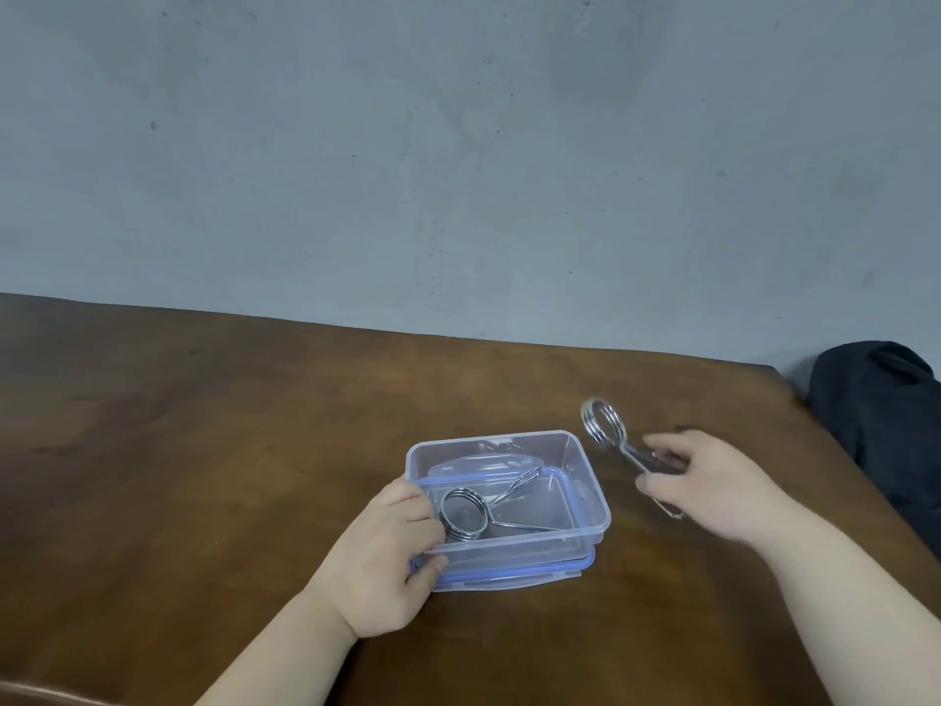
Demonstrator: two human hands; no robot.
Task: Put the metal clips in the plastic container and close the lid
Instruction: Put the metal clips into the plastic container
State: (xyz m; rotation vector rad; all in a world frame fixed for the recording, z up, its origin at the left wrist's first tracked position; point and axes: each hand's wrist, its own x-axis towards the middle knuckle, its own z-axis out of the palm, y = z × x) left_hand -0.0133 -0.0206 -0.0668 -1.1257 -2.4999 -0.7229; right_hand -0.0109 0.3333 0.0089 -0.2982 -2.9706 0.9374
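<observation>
A clear plastic container (575, 461) stands open on the brown table, resting on its blue-rimmed lid (514, 578), which lies underneath it. One metal spring clip (464, 513) lies inside the container, coil to the left. My left hand (387, 557) grips the container's left front corner. A second metal clip (603, 425) is held by its handles in my right hand (713, 481), just right of the container and raised above the table, coil pointing up and left.
The wooden table (203, 450) runs to a grey wall (458, 145) behind. A black bag or cloth (886, 425) sits past the table's right edge. The table's near edge shows at the bottom left.
</observation>
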